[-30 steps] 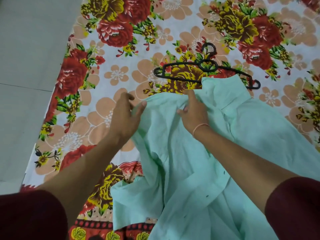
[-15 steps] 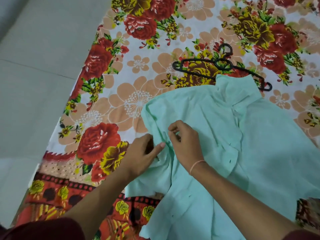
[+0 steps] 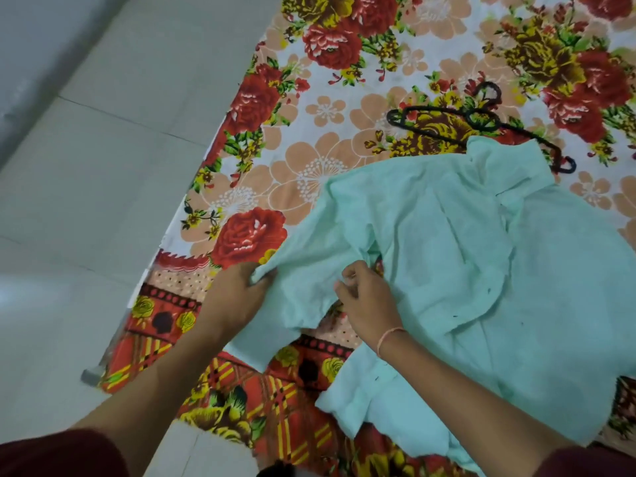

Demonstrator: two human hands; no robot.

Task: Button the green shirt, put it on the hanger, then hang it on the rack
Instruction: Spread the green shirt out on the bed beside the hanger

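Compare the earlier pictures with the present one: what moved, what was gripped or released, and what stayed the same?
Both hands came down from the collar end toward the person. The left hand now grips an edge of the green shirt, and the right hand pinches fabric beside it. The hanger remains on the floral sheet behind the collar, untouched; the shirt is still lying unhung.
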